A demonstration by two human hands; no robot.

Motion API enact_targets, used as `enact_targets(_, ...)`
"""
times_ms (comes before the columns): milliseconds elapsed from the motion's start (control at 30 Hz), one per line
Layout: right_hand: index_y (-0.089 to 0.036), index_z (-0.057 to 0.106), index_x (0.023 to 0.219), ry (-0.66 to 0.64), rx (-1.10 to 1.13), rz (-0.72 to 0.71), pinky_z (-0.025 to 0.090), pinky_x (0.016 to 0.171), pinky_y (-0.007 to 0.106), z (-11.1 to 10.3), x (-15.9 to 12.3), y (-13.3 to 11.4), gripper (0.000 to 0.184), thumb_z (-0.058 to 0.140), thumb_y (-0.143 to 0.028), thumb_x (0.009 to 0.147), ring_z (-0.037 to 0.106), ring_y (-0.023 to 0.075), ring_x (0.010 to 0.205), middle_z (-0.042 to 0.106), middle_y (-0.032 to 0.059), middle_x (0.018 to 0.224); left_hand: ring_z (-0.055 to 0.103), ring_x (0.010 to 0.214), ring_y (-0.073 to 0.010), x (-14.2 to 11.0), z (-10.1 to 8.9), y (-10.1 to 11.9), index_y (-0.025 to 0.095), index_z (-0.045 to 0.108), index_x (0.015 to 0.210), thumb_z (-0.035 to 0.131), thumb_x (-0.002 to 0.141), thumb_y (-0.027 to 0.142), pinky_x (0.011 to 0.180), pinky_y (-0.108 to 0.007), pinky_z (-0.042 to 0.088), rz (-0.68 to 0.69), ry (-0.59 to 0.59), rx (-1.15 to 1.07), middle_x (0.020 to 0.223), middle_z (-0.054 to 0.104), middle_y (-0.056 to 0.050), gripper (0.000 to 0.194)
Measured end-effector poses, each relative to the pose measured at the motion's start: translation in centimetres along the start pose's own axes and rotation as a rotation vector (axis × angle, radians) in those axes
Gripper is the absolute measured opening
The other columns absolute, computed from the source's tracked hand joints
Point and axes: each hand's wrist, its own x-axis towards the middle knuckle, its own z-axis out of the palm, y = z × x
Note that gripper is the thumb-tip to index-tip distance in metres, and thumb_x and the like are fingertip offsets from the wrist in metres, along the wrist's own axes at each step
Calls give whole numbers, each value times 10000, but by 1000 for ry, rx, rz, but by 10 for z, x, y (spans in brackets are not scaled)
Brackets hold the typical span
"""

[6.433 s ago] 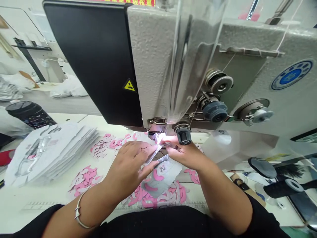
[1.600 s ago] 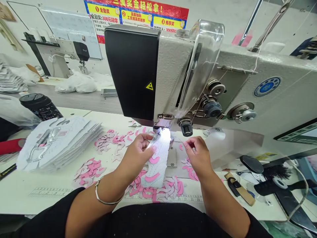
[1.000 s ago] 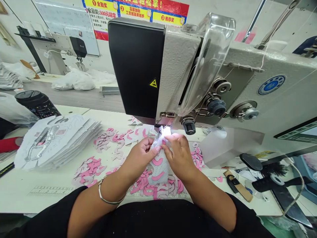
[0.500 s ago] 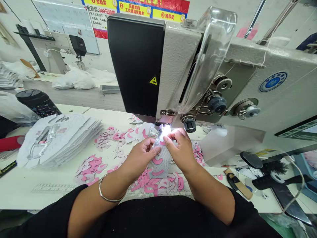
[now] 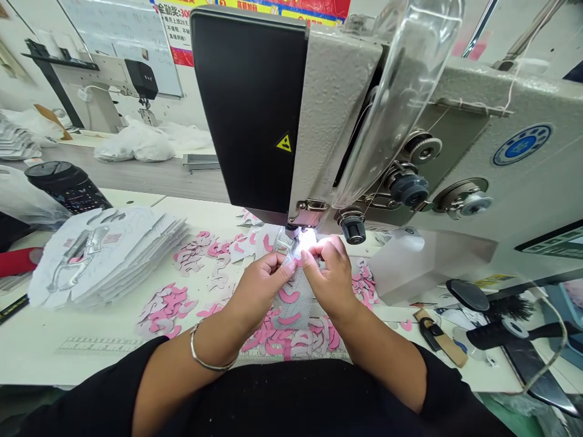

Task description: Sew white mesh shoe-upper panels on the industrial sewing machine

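A strip of grey mesh fabric [image 5: 298, 308] with pink curved patches lies under the lit needle area of a sewing machine [image 5: 341, 121]. My left hand [image 5: 264, 282] pinches the fabric's left edge between thumb and fingers. On the other side, my right hand [image 5: 332, 273] is closed at the fabric near the needle, thumb against the fingers; a bit of pink shows between both thumbs. Glare from the lamp hides the needle and the stitching spot. Loose pink and white curved pieces [image 5: 314, 337] lie below and around the fabric.
At left lies a stack of white cut panels [image 5: 104, 261], with a black tumbler [image 5: 68, 185] behind it. More pink pieces [image 5: 166, 309] are heaped beside my left forearm. To the right are a black brush [image 5: 496, 321] and a translucent plastic guard [image 5: 405, 267].
The view has moved slightly closer to the machine. Both thumbs have come nearer each other at the fabric, and my left hand has shifted a little to the right.
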Motion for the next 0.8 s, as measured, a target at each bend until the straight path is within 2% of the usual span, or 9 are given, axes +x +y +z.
enact_targets(133, -234, 564, 805, -58, -59, -24, 477, 821, 397, -6, 3, -1, 118, 543, -317, 887, 566, 219, 888, 560, 42, 893, 487, 644, -134, 1, 1, -1, 195, 646, 796, 627, 841, 486, 596, -259, 400, 13, 41, 34, 718, 572, 4, 295)
enact_targets(267, -233, 573, 779, -237, -166, -23, 470, 770, 385, -18, 13, -4, 145, 543, -339, 872, 570, 227, 855, 578, 44, 861, 495, 650, -137, -1, -2, 3, 203, 644, 851, 612, 851, 497, 594, -258, 402, 1, -27, 64, 748, 581, 1, 296)
enact_targets(333, -236, 570, 758, -280, -190, -2, 460, 750, 374, -20, 17, -6, 152, 545, -339, 866, 572, 228, 847, 590, 40, 838, 498, 652, -138, -1, -4, 4, 210, 640, 876, 612, 854, 493, 598, -258, 412, -6, -53, 94, 745, 571, 6, 286)
enact_targets(467, -231, 547, 712, -262, -212, -3, 441, 730, 361, -19, 20, -7, 164, 546, -312, 855, 567, 233, 839, 596, 38, 789, 526, 668, -143, -2, -5, 5, 220, 635, 922, 597, 869, 487, 612, -263, 439, -13, -59, 135, 752, 588, 8, 274)
enact_targets(633, -227, 541, 713, -256, -227, -10, 432, 734, 357, -16, 18, -8, 167, 536, -299, 863, 559, 233, 846, 588, 36, 771, 577, 689, -158, -2, -4, 5, 214, 643, 958, 600, 866, 490, 598, -268, 440, -34, -62, 82, 825, 653, -23, 294)
enact_targets(800, -228, 540, 724, -248, -240, 5, 454, 731, 367, -16, 18, -9, 155, 555, -310, 855, 566, 230, 827, 584, 44, 800, 555, 674, -142, 0, -2, 3, 206, 651, 910, 612, 858, 487, 582, -254, 416, -20, -38, 52, 818, 651, -20, 289)
